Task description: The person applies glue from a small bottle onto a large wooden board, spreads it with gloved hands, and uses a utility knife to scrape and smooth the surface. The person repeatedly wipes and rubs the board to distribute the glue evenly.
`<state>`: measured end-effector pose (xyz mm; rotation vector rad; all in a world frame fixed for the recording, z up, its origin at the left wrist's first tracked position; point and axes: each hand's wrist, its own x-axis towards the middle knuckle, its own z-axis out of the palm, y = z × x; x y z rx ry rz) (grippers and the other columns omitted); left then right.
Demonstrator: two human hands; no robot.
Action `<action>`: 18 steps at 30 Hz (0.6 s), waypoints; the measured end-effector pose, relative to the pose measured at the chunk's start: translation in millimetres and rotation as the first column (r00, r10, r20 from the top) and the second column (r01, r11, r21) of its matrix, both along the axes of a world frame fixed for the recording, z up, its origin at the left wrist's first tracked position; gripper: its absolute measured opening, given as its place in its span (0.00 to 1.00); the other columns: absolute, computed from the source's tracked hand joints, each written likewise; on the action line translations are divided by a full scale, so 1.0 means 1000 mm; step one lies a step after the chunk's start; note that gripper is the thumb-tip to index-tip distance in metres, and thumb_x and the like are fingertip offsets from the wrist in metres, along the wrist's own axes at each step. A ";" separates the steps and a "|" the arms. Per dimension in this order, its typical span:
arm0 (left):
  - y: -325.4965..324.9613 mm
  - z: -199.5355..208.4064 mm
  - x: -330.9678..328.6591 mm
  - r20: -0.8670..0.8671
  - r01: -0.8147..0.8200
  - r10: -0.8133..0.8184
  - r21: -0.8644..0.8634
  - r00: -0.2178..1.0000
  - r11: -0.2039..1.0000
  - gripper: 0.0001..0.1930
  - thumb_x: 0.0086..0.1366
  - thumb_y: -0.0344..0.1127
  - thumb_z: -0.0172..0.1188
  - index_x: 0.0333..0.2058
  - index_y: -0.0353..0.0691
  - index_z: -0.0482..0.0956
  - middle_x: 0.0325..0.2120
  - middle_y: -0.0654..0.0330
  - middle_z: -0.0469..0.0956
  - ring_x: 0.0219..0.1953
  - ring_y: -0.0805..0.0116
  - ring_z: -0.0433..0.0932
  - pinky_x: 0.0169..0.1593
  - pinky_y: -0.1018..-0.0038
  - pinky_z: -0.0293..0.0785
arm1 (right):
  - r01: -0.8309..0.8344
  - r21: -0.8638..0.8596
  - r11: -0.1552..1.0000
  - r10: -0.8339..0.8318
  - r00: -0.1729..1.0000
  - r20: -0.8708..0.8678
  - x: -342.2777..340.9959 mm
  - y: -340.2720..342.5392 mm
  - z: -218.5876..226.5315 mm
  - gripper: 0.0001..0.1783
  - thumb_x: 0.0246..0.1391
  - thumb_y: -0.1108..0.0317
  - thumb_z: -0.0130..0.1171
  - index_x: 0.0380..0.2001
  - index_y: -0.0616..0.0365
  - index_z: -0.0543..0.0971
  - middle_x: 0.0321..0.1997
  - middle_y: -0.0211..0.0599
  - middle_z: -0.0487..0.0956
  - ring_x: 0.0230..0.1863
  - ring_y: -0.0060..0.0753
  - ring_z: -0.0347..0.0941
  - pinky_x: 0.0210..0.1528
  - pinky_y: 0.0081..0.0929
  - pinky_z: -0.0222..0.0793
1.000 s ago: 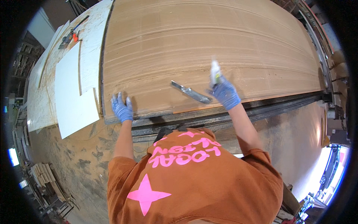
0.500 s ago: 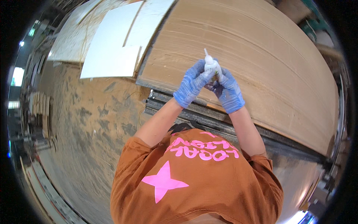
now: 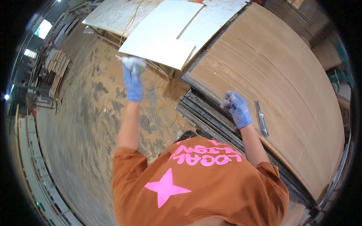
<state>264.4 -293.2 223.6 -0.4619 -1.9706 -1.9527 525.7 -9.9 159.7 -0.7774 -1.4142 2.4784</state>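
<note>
My left hand (image 3: 132, 83), in a blue glove, reaches out over the floor with its fingers wrapped round a small white squeeze bottle (image 3: 134, 61). The bottle lies tilted, its thin nozzle pointing left. My right hand (image 3: 237, 108), also gloved in blue, is above the near left edge of a large brown board (image 3: 275, 71). Its fingers are curled in, and whatever they may hold is hidden. To the right of that hand a knife (image 3: 262, 119) with a grey handle rests on the board, its blade pointing away from me.
White panels (image 3: 162, 30) lie on a low support beyond the brown board's left edge. Dark stacked slabs (image 3: 211, 109) sit under the board. The dusty floor (image 3: 86, 132) spreads to the left, with a thin ring (image 3: 166, 116) on it. Planks (image 3: 58, 66) are piled far left.
My hands were together round the bottle over the board. Now they are apart: the left has carried the bottle left over the floor, the right has drawn back. The knife has come into view.
</note>
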 end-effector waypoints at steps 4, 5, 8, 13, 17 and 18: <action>-0.092 -0.014 -0.030 0.091 -0.041 0.044 -0.038 0.995 0.998 0.18 0.70 0.47 0.53 0.52 0.44 0.70 0.44 0.64 0.73 0.45 0.71 0.73 0.48 0.70 0.72 | 0.103 0.041 0.994 -0.107 0.990 0.095 0.000 -0.027 -0.028 0.15 0.61 0.62 0.55 0.47 0.58 0.77 0.42 0.38 0.81 0.31 0.26 0.77 0.34 0.23 0.74; -0.114 -0.027 -0.041 0.103 -0.092 0.096 -0.042 0.990 0.995 0.17 0.71 0.46 0.53 0.51 0.42 0.70 0.44 0.64 0.73 0.45 0.71 0.72 0.49 0.71 0.71 | 0.123 0.075 0.990 -0.132 0.981 0.140 0.000 -0.031 -0.035 0.17 0.61 0.60 0.55 0.49 0.58 0.76 0.43 0.39 0.81 0.32 0.26 0.77 0.34 0.23 0.74; -0.167 -0.074 -0.070 0.245 -0.052 0.013 0.151 0.969 0.987 0.14 0.71 0.42 0.52 0.49 0.42 0.71 0.44 0.64 0.73 0.44 0.72 0.72 0.48 0.72 0.70 | 0.142 0.165 0.976 -0.176 0.960 0.219 -0.002 -0.041 -0.058 0.19 0.61 0.58 0.56 0.51 0.57 0.76 0.45 0.38 0.81 0.35 0.26 0.78 0.37 0.24 0.73; -0.138 -0.077 -0.065 0.343 -0.202 0.097 0.284 0.934 0.937 0.11 0.72 0.39 0.51 0.49 0.45 0.71 0.43 0.65 0.72 0.44 0.71 0.72 0.48 0.74 0.71 | 0.291 0.530 0.797 -0.452 0.869 0.202 0.021 -0.031 -0.099 0.16 0.57 0.62 0.59 0.46 0.57 0.80 0.40 0.36 0.83 0.38 0.29 0.77 0.44 0.30 0.70; -0.142 -0.098 -0.074 0.425 -0.169 0.066 0.211 0.903 0.963 0.13 0.71 0.37 0.51 0.52 0.46 0.71 0.44 0.66 0.71 0.43 0.70 0.71 0.48 0.74 0.71 | 0.064 0.959 0.278 -0.644 0.752 0.136 0.066 0.003 -0.108 0.21 0.49 0.61 0.65 0.47 0.53 0.80 0.45 0.39 0.81 0.48 0.40 0.75 0.54 0.39 0.67; -0.163 -0.141 -0.087 0.391 -0.037 -0.013 0.120 0.920 0.992 0.14 0.71 0.37 0.52 0.53 0.46 0.70 0.45 0.66 0.71 0.43 0.70 0.71 0.48 0.74 0.70 | -0.038 0.993 0.113 -0.697 0.709 0.107 0.073 0.009 -0.103 0.23 0.47 0.61 0.66 0.48 0.52 0.80 0.47 0.41 0.80 0.51 0.43 0.74 0.56 0.41 0.66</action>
